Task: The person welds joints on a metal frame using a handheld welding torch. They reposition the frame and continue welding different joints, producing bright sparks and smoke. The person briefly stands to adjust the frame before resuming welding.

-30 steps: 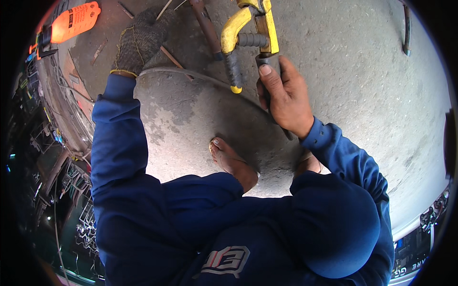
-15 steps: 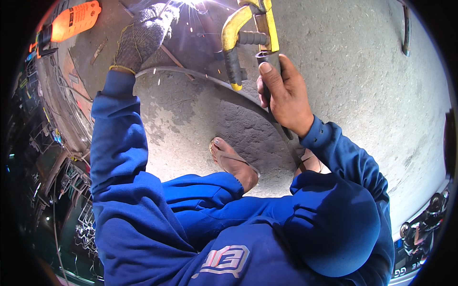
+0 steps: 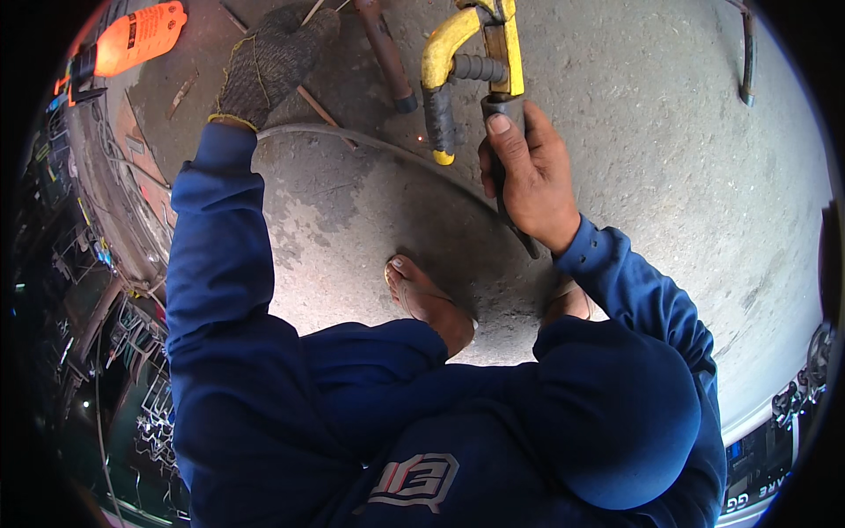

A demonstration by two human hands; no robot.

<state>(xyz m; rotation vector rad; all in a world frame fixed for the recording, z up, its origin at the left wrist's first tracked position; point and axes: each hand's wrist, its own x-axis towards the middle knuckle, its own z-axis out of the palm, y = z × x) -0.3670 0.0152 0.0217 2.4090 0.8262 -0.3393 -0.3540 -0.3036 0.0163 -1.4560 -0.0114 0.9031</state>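
We see one yellow metal welding electrode holder (image 3: 471,62) at twelve o'clock, above the grey concrete floor (image 3: 669,167). Our bare right hand (image 3: 528,176) is clamped around its dark handle. At eleven o'clock, our left hand (image 3: 268,62), in one grey knitted glove, presses on one thin curved metal rod (image 3: 352,141); we cannot tell its grip. One sandalled foot (image 3: 427,304) stands at the centre.

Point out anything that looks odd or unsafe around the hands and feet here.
The left hand wears a knit glove, but the right hand grips the yellow electrode holder bare. The left foot is in an open sandal on the concrete floor, near the small sparks.
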